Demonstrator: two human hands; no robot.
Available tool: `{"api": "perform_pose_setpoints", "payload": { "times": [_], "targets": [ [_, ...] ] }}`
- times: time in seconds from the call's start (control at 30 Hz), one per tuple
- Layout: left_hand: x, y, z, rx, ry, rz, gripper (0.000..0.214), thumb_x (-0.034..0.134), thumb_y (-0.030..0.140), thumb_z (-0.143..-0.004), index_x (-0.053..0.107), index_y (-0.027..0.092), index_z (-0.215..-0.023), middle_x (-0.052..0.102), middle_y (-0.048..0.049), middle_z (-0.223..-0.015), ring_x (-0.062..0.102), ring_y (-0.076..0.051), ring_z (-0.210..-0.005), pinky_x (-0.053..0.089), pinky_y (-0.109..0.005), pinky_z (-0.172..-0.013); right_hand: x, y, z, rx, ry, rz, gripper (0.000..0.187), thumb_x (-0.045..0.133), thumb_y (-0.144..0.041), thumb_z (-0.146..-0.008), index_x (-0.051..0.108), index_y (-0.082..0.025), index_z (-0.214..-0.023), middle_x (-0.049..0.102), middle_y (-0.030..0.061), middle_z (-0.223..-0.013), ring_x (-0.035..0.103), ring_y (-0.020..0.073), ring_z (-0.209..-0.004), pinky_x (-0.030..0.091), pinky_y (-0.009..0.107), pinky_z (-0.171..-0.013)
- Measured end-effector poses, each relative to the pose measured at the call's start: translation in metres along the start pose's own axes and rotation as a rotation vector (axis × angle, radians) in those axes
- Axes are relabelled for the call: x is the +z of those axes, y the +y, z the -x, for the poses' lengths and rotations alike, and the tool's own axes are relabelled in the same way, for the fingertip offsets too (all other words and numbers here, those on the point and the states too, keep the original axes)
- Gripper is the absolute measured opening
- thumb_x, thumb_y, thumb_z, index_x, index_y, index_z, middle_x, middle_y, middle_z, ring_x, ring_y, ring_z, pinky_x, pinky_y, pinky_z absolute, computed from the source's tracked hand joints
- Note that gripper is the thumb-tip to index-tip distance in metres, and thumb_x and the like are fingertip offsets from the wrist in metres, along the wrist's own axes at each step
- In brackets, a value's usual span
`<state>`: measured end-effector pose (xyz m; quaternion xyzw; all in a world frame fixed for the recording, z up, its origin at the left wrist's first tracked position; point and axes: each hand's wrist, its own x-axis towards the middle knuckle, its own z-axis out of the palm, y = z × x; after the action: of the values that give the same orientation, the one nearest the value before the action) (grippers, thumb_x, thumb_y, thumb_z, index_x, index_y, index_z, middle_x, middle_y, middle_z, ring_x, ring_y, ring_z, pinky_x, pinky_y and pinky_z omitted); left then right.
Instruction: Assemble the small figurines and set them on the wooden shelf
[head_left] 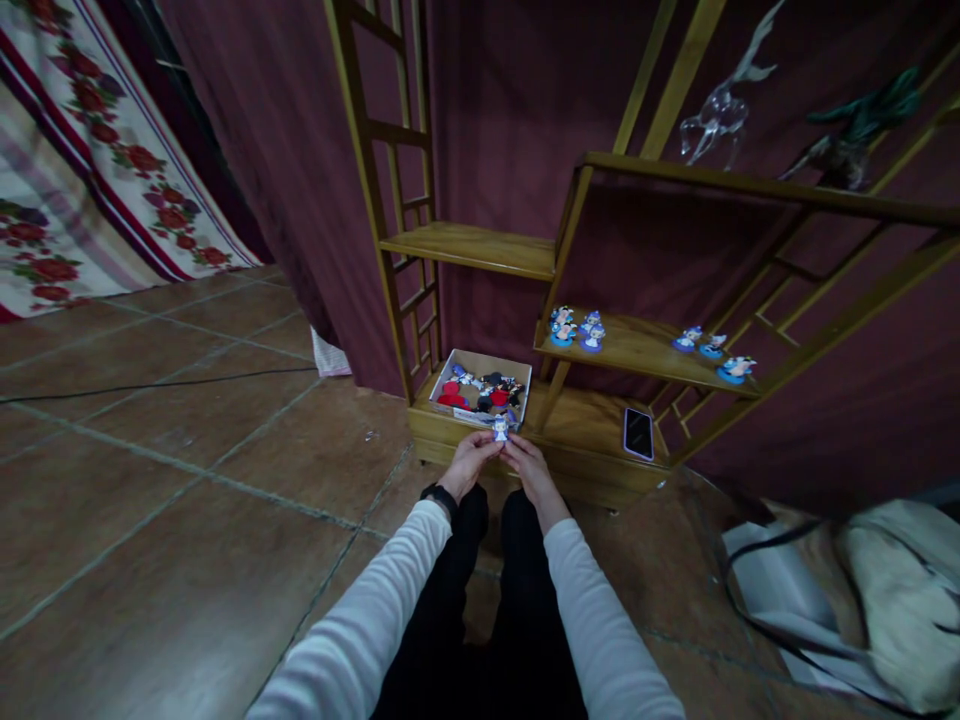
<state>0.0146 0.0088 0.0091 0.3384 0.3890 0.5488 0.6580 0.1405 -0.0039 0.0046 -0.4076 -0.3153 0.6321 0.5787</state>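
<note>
Both my hands are out in front of my knees, pinching one small blue and white figurine (pixel 501 429) between them. My left hand (pixel 469 462) grips it from the left, my right hand (pixel 529 464) from the right. Just behind the figurine stands an open cardboard box (pixel 450 366) on the lowest shelf board, filled with several small figures in red, black and blue. More blue-based figurines stand on the middle shelf: a group (pixel 574 329) at its left end and a few (pixel 712 352) towards its right end.
A wooden shelf unit (pixel 480 248) stands against a dark red curtain. A phone (pixel 638 433) lies on the bottom board. A glass deer (pixel 718 112) and a dark green ornament (pixel 862 125) sit on top. Bags (pixel 870 590) lie at right; a cable (pixel 150 385) crosses the tiled floor.
</note>
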Motion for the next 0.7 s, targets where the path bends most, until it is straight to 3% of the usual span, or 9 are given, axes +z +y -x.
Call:
{"api": "perform_pose_setpoints", "payload": {
  "times": [0.17, 0.33, 0.43, 0.57, 0.7],
  "targets": [
    [0.000, -0.004, -0.002, 0.089, 0.066, -0.084, 0.036, 0.079, 0.016, -0.052, 0.064, 0.013, -0.084, 0.067, -0.0025, -0.075, 0.060, -0.012, -0.069, 0.047, -0.028, -0.076, -0.001, 0.002, -0.002, 0.004, -0.005, -0.035, 0.040, 0.078, -0.029, -0.056, 0.068, -0.019, -0.093, 0.070, 0.0047, -0.095, 0.064, 0.0208, -0.090, 0.047, 0.041, -0.089],
    [0.002, -0.007, -0.002, 0.154, 0.043, -0.206, 0.037, 0.073, 0.009, -0.056, 0.064, 0.016, -0.091, 0.065, -0.0011, -0.076, 0.059, -0.013, -0.070, 0.047, -0.030, -0.079, 0.000, 0.000, -0.002, -0.012, -0.058, -0.018, 0.036, 0.076, -0.024, -0.056, 0.067, -0.019, -0.090, 0.070, 0.0052, -0.095, 0.062, 0.0214, -0.095, 0.045, 0.038, -0.090],
    [0.005, -0.004, 0.001, 0.236, 0.041, -0.360, 0.038, 0.071, 0.007, -0.058, 0.065, 0.017, -0.094, 0.065, -0.0046, -0.086, 0.060, -0.018, -0.082, 0.045, -0.035, -0.086, -0.001, -0.002, -0.002, -0.022, -0.042, -0.003, 0.035, 0.074, -0.020, -0.056, 0.066, -0.019, -0.090, 0.070, 0.0049, -0.094, 0.062, 0.0205, -0.094, 0.045, 0.036, -0.089],
    [0.007, 0.005, 0.009, 0.401, -0.062, -0.606, 0.041, 0.064, 0.006, -0.066, 0.064, 0.021, -0.104, 0.060, -0.0090, -0.111, 0.053, -0.024, -0.108, 0.035, -0.038, -0.101, -0.003, -0.002, -0.003, -0.035, -0.051, 0.015, 0.034, 0.069, -0.014, -0.056, 0.065, -0.020, -0.089, 0.070, 0.0035, -0.091, 0.062, 0.0191, -0.091, 0.046, 0.033, -0.085],
    [0.010, 0.016, 0.018, 0.428, -0.165, -0.661, 0.047, 0.060, 0.008, -0.071, 0.059, 0.022, -0.115, 0.054, -0.0089, -0.124, 0.046, -0.024, -0.119, 0.026, -0.036, -0.107, -0.006, 0.001, -0.006, -0.045, -0.028, 0.005, 0.035, 0.064, -0.012, -0.054, 0.064, -0.021, -0.088, 0.069, 0.0013, -0.090, 0.062, 0.0186, -0.088, 0.047, 0.032, -0.083]
  ]
}}
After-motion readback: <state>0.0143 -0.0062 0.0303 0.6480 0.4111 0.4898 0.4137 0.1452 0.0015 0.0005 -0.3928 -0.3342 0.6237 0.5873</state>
